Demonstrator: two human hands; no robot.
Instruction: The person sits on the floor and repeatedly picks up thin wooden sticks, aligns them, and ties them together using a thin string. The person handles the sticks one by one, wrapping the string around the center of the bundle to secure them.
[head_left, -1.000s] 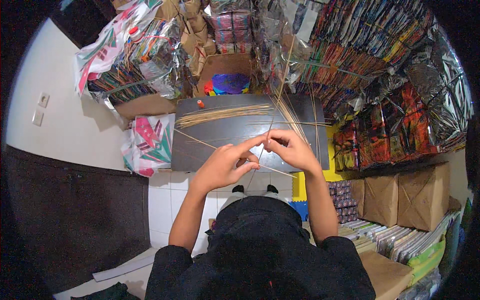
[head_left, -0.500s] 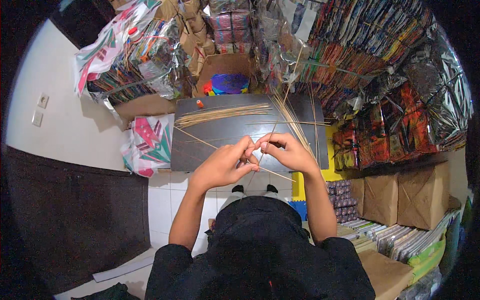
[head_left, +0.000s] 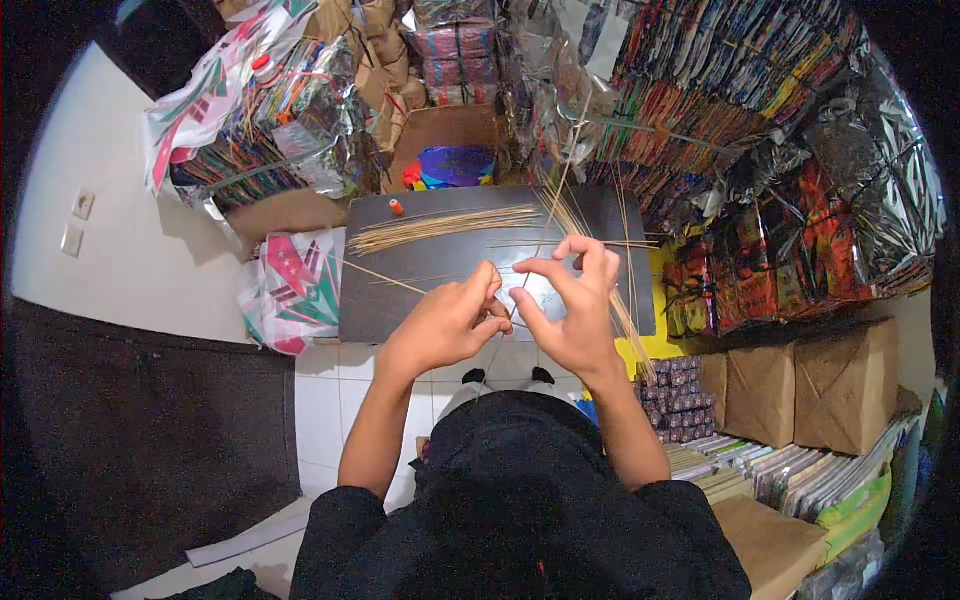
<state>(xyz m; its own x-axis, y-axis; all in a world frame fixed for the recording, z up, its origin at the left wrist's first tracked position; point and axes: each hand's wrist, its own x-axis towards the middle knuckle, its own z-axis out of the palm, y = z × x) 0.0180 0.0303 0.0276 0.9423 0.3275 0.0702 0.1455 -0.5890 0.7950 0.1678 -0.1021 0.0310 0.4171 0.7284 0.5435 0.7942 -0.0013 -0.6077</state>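
Two crossed sticks (head_left: 385, 276) are pinched over the table's (head_left: 425, 262) near edge in the left hand (head_left: 455, 320); crossing seemingly made, no binding discernible. Right hand (head_left: 578, 312) is held open beside one, contact uncertain. Loose sticks (head_left: 445, 229), unjoined, are laid toward the far-left corner, with orange spool (head_left: 396, 207).

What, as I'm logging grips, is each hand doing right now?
Left hand: closed, holding thin sticks.
Right hand: open, beside the sticks; whether it touches one cannot be told.
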